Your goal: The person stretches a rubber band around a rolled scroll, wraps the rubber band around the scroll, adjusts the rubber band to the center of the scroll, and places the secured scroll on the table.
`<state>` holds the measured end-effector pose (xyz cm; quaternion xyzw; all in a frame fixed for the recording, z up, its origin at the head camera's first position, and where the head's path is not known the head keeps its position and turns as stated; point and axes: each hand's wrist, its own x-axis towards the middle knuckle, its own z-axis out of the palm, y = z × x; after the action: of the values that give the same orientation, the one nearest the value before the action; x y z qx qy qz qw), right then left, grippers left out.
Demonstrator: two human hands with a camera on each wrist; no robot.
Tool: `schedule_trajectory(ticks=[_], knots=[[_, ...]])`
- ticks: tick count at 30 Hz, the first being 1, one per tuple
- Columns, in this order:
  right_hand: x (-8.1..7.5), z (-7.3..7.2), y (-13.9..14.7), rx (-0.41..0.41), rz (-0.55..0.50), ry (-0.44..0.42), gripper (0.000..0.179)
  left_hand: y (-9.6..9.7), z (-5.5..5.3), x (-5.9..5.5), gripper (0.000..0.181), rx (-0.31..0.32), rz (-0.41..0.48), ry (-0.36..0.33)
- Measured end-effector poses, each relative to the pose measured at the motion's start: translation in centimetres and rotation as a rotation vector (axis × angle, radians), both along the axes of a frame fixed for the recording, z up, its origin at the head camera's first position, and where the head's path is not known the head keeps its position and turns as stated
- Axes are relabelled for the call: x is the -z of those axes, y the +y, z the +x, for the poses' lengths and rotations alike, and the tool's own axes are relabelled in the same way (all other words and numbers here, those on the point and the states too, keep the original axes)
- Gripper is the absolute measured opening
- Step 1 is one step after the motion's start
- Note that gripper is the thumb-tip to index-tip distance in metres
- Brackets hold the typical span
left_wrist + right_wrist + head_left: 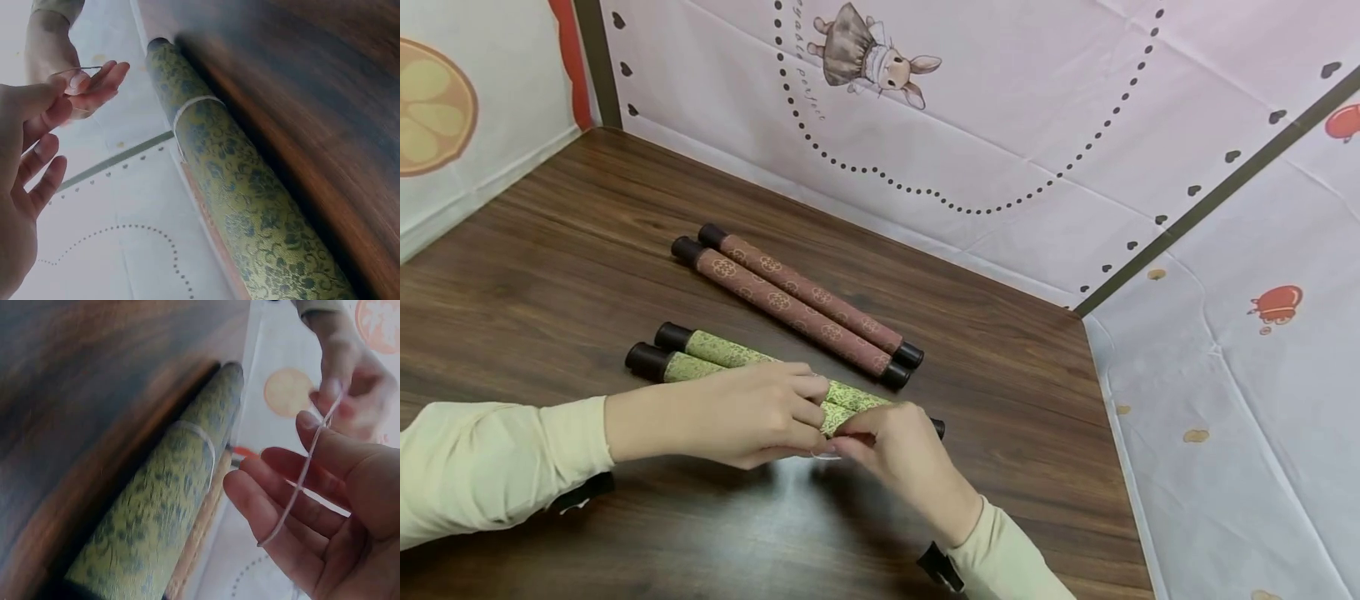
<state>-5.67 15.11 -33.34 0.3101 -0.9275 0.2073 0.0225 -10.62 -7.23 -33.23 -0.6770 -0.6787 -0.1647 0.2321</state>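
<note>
Two rolled scrolls in green patterned cloth with black end knobs lie side by side on the table, the far green scroll (730, 349) and the near green scroll (688, 368). A thin white string (299, 484) circles a green scroll (244, 187), and its loose part runs between the two hands. My left hand (767, 415) pinches the string between thumb and forefinger in front of the scrolls. Facing it, my right hand (906, 450) holds the string too, which lies across its fingers (253, 500) and touches the thumb. Both hands cover the scrolls' middle in the head view.
Behind the green pair lie two reddish-brown scrolls, a near brown scroll (778, 302) and a far brown scroll (822, 297), with black ends. The dark wooden table (1022, 392) meets a pink printed cloth wall (1000, 108) at the back and white cloth at both sides.
</note>
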Motion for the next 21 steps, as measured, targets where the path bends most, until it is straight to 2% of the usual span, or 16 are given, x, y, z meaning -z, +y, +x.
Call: schedule_trajectory(ticks=[2,7,10,13,16,18,21], knots=[[-0.1,0.3,-0.2,-0.036,0.027,0.022,0.009,0.1,-0.1,0.0,0.007,-0.012,0.007,0.018],[-0.4,1.2,-0.7,-0.216,0.119,0.140,0.030,-0.1,-0.9,0.4,0.010,-0.048,0.013,0.039],[-0.5,1.3,-0.8,-0.325,0.106,0.105,0.034,-0.2,-1.1,0.6,0.011,-0.049,0.028,0.042],[-0.4,1.1,-0.9,-0.431,0.014,-0.015,0.031,-0.2,-1.2,0.7,0.015,-0.042,0.057,0.034],[-0.3,1.1,-1.0,-0.515,-0.039,-0.058,0.027,0.0,-1.2,0.8,0.020,-0.035,0.079,0.029],[-0.1,1.1,-1.1,-0.539,-0.046,-0.074,0.026,0.0,-1.1,0.8,0.019,-0.043,0.096,0.036],[0.1,1.0,-1.1,-0.531,0.007,-0.022,0.027,0.1,-1.1,0.8,0.016,-0.067,0.123,0.053]])
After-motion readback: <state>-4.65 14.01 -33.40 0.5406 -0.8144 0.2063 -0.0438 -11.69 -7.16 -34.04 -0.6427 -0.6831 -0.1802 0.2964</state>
